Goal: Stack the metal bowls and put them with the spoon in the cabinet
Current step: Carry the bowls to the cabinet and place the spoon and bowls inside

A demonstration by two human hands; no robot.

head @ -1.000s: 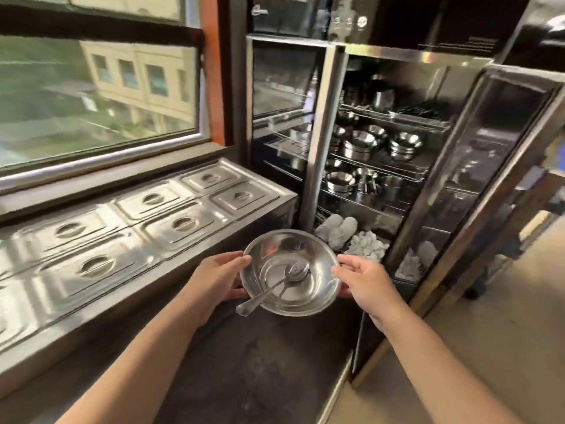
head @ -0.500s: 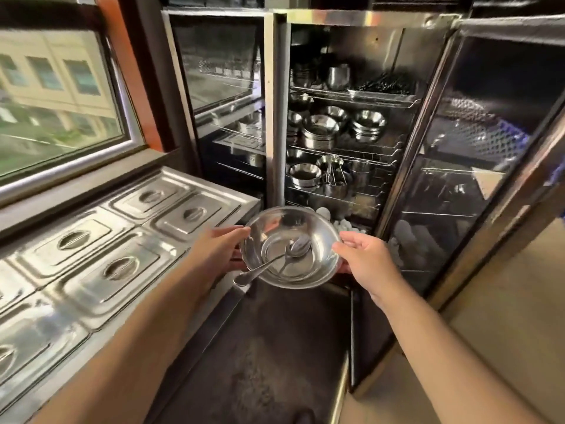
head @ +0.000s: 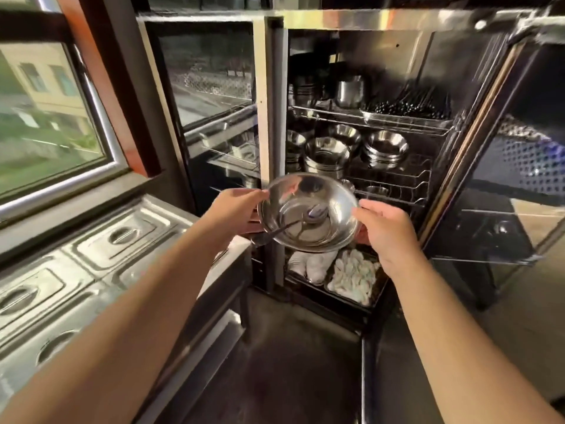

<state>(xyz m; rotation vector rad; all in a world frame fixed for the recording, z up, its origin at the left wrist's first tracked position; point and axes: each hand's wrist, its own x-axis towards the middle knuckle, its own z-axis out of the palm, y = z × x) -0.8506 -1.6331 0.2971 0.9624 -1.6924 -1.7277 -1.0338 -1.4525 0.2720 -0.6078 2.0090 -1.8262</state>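
A person's left hand (head: 234,209) and right hand (head: 383,229) grip opposite sides of the rim of the stacked metal bowls (head: 308,211), fingers curled under and thumbs over the edge, holding the stack in the air in front of the open cabinet (head: 360,22). The bowls tilt slightly toward the camera, mouth upward. A spoon (head: 293,223) lies inside, its scoop near the bowl's centre and its handle running down and left past the rim beside the left hand. Behind, wire shelves (head: 394,175) carry more steel bowls (head: 386,148); white cloths (head: 354,276) fill a tray on the bottom level. Lidded steel pans (head: 122,237) line the counter at left.
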